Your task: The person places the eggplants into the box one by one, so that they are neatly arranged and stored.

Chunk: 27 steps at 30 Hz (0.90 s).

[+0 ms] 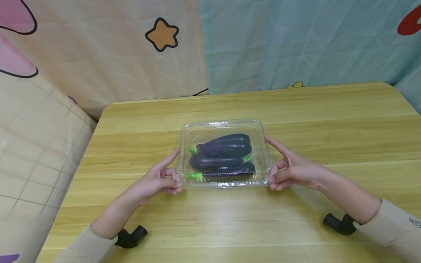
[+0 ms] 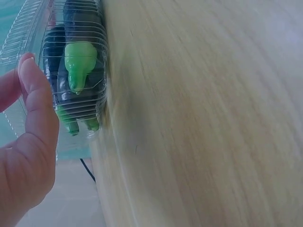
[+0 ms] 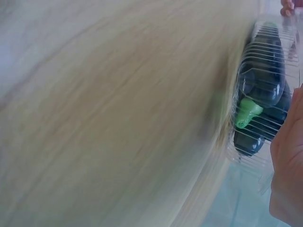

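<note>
A clear plastic clamshell container [image 1: 256,130] with a ribbed rim is at the middle of the table, and its lid is down. Inside lie several dark purple eggplants [image 1: 223,149] with green stems, pointing different ways. My left hand [image 1: 158,180] pinches the container's left rim, thumb near the front corner and index finger along the side. On the opposite side, my right hand [image 1: 297,171] grips the right rim in the same manner. In the left wrist view, a green eggplant stem [image 2: 80,61] shows through the ribbed wall. Whether the container's base touches the table cannot be told.
The wooden table [image 1: 222,233] has rounded far corners. Printed curtains [image 1: 299,29] hang behind it and along both sides. Black curved pieces stick out below each forearm, one by the left sleeve [image 1: 131,238] and one by the right sleeve [image 1: 339,223].
</note>
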Tool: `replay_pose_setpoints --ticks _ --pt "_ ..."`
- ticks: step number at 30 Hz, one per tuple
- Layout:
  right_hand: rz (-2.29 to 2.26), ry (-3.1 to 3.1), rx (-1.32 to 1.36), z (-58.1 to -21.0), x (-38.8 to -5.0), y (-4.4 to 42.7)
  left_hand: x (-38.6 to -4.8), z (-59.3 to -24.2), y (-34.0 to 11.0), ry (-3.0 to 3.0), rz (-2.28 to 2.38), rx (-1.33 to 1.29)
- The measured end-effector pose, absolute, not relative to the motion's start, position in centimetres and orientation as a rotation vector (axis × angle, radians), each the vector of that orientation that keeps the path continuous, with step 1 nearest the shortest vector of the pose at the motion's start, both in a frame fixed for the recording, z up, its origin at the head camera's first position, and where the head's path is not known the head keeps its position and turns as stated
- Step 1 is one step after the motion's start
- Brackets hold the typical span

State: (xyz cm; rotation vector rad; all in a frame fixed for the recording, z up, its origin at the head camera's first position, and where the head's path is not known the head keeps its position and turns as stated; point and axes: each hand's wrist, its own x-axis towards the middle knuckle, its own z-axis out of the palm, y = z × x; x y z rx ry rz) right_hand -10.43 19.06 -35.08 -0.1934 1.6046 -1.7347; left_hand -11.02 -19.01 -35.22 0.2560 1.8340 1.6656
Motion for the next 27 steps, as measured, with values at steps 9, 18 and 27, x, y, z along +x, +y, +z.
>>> replay_pose_setpoints --ticks 9,18,27 --pt "-1.763 1.610 -0.151 -35.1 -10.5 18.7 -11.0 -35.4 -19.1 1.829 1.675 0.258" --pt "-1.737 1.568 -0.192 -35.5 -11.0 19.2 -11.5 -35.6 -19.8 1.804 1.627 0.324" --pt "-1.703 1.668 -0.223 -35.7 -11.2 19.7 -11.8 -35.3 -20.0 1.826 1.600 0.394"
